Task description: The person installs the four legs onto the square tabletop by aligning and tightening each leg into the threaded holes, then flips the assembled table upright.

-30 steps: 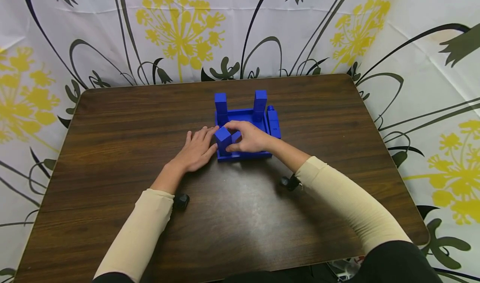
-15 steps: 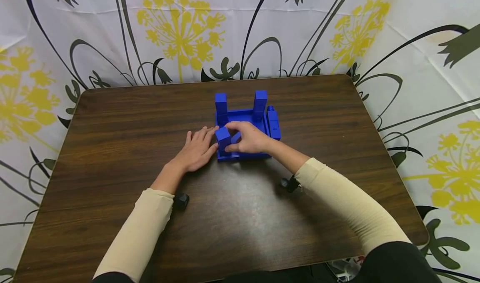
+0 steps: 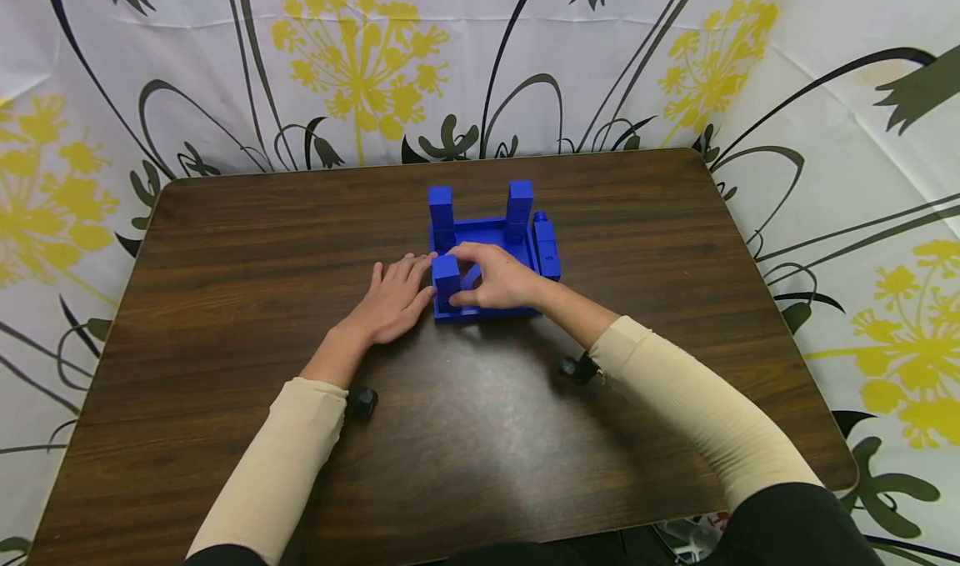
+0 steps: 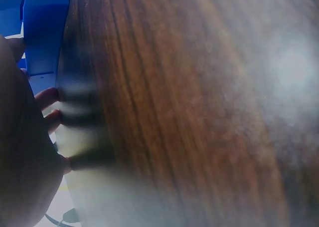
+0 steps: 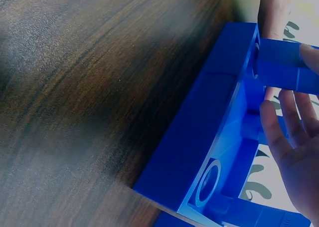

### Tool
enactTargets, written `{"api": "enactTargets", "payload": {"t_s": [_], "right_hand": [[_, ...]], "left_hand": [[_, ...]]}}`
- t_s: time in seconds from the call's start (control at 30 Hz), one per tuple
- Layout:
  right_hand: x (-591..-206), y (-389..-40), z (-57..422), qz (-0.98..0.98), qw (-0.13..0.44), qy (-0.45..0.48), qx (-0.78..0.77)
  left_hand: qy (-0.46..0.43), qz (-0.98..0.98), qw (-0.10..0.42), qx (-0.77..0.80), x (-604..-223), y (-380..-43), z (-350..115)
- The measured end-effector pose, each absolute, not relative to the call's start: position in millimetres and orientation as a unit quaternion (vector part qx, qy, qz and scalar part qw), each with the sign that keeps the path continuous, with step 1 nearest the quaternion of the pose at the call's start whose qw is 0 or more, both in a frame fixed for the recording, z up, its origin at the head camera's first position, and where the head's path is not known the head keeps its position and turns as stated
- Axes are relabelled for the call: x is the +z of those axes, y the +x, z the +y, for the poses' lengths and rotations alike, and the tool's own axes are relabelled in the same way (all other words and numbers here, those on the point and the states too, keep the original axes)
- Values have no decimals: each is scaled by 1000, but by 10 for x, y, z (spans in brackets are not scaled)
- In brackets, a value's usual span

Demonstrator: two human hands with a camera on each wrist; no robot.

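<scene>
A blue tabletop-like tray [image 3: 491, 315] lies on the table with its hollow side up. At its near left corner stands a square blue leg [image 3: 447, 271], which my right hand [image 3: 498, 278] pinches between thumb and fingers. The right wrist view shows this leg [image 5: 281, 60] seated at the corner, with the thumb on one side. My left hand [image 3: 390, 306] lies flat on the table, fingers spread, its fingertips and thumb against the tray's left side. Two more legs stand upright at the far left [image 3: 441, 207] and far right [image 3: 519, 203] corners.
A loose blue leg [image 3: 547, 247] with a narrow round end lies along the tray's right side. The tray's near right corner has a round socket [image 5: 199, 197]. Brown wooden table [image 3: 262, 232] surrounds it, with a floral curtain [image 3: 480, 66] behind.
The near left leg has turned on its upright axis, so its top now looks squared to the tray rather than angled. Both hands stay almost in the same place.
</scene>
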State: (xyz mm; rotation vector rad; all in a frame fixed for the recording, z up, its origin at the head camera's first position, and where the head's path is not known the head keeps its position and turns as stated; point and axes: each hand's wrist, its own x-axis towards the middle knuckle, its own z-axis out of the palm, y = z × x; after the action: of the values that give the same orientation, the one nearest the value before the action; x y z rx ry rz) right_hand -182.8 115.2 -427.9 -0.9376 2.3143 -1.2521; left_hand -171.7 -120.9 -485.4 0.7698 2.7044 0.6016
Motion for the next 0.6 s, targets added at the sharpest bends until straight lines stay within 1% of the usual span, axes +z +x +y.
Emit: {"api": "enactTargets", "payload": {"t_s": [0.3, 0.6], "right_hand": [[-4250, -1851, 1187, 786, 234, -344, -458], [-4253, -1859, 1177, 800, 220, -333, -448]], "left_hand": [[266, 933, 127, 208, -4842, -1713, -1205], [263, 934, 135, 201, -4847, -1715, -1213]]}}
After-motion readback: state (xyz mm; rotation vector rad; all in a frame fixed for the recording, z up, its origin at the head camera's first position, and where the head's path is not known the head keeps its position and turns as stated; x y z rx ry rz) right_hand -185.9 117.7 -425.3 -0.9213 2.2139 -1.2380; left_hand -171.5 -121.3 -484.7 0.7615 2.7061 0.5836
